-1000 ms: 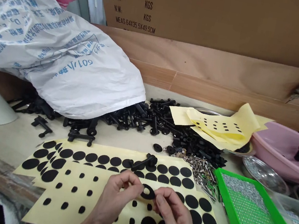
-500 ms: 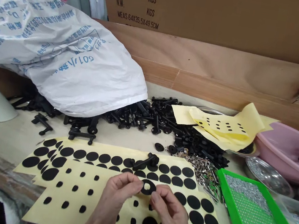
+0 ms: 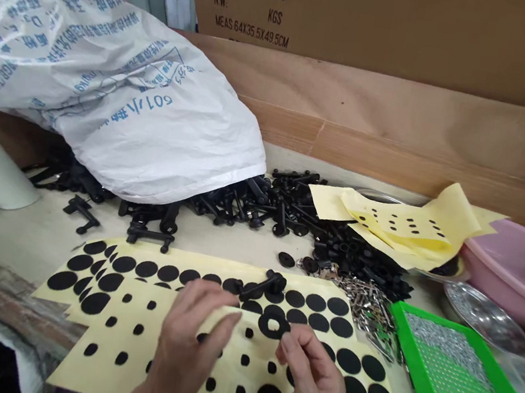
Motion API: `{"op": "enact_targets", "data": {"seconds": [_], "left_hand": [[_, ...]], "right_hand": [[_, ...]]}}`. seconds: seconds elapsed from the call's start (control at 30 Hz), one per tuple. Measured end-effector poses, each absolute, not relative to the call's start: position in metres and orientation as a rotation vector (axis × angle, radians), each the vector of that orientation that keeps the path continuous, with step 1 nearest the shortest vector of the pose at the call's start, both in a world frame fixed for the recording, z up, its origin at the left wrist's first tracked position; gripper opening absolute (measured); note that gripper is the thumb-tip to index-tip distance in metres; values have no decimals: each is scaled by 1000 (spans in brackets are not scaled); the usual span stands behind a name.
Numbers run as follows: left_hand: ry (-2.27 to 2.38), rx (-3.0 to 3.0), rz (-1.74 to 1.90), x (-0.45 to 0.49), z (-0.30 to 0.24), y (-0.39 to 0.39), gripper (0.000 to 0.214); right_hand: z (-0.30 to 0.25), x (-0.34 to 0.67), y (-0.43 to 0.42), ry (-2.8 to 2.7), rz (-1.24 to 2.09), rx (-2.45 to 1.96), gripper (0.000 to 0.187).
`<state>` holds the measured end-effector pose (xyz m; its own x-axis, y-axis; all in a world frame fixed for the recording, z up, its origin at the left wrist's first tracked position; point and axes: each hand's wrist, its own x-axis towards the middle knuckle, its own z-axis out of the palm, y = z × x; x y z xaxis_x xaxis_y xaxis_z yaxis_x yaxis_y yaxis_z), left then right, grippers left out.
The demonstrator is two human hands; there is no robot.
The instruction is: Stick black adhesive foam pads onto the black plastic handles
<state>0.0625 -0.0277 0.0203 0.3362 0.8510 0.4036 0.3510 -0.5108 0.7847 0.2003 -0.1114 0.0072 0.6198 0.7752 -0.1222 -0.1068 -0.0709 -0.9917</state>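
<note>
- Both wrists run off the bottom edge. The left hand covers several small dots on the yellow sheet.
- Half a second ago both hands pinched the black ring pad. Now the left has let go and lies flat on the sheet, fingers loosely extended, just left of the ring.
- The right hand pinches the ring's lower-right edge between thumb and forefinger. The ring sits just beyond its fingertips, over the sheet.
</note>
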Motion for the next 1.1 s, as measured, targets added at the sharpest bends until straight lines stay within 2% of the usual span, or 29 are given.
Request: {"op": "enact_targets", "data": {"seconds": [0.1,0.3,0.5,0.73,1.1], "left_hand": [[870,2215,1204,69,24,-35,14],[890,2288,1160,76,25,-37,17],[858,2304,1171,75,27,-35,19],[771,2475,1292,80,15,-39,18],[742,2296,1023,68,17,-37,17]], "right_hand": [[5,199,-110,-692,794,-1459,25],[-1,197,-111,-925,644,-1496,17],[7,188,-110,-919,521,-1594,16],[3,188,-108,-827,604,-1608,17],[0,194,-108,-629,731,-1600,25]]}}
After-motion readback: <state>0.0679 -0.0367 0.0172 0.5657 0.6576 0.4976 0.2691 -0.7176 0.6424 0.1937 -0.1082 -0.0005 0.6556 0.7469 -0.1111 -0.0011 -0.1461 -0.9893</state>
